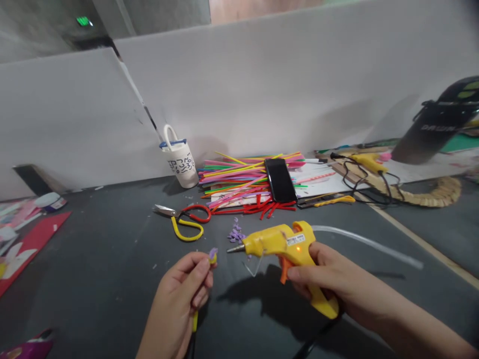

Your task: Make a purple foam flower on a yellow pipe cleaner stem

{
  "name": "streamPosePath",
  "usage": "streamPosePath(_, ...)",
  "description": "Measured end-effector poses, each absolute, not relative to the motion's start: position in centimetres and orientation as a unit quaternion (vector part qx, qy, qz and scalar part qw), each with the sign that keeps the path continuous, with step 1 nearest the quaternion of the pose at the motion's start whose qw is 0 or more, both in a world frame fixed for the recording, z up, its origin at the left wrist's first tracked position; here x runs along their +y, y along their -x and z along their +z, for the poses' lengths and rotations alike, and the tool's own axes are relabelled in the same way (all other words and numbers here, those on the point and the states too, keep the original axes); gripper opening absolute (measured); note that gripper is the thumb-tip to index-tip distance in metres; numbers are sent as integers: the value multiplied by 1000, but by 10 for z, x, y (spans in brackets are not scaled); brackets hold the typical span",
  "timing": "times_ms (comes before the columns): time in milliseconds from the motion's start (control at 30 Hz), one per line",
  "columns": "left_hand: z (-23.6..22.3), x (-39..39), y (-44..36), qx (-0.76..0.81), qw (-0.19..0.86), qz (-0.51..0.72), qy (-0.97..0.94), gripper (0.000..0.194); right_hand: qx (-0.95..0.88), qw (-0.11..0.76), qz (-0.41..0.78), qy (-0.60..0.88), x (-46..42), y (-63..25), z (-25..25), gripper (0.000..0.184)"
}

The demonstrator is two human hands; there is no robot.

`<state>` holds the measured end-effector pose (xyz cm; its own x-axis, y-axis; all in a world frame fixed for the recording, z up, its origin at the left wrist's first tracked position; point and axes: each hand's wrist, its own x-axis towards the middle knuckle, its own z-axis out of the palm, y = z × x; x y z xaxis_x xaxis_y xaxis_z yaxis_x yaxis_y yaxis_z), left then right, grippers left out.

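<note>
Your left hand (184,299) pinches a purple-and-yellow piece (213,256). Your right hand (325,274) grips the glue gun (279,240), its nozzle near the piece.

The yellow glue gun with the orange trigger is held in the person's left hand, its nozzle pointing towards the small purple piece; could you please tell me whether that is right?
Not quite: the head view shows the yellow glue gun in the right hand. The rest holds: its trigger is orange, and its nozzle points towards the small purple piece.
</note>
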<state>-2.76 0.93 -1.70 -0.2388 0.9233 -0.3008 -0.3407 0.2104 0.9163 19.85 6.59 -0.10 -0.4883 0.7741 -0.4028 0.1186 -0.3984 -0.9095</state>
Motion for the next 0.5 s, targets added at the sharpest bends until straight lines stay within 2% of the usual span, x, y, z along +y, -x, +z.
streamPosePath(167, -14, 9, 25, 527, 605, 549, -233, 21, -511, 249, 679, 465, 61, -196, -8, 26)
streamPosePath(333, -13, 7, 22, 537, 610, 542, -213, 22, -484, 254, 692, 472, 57, -199, -6, 24)
streamPosePath(500, -15, 4, 19, 559, 586, 541, -228, 23, -520, 211, 718, 411, 51, -201, 0, 25)
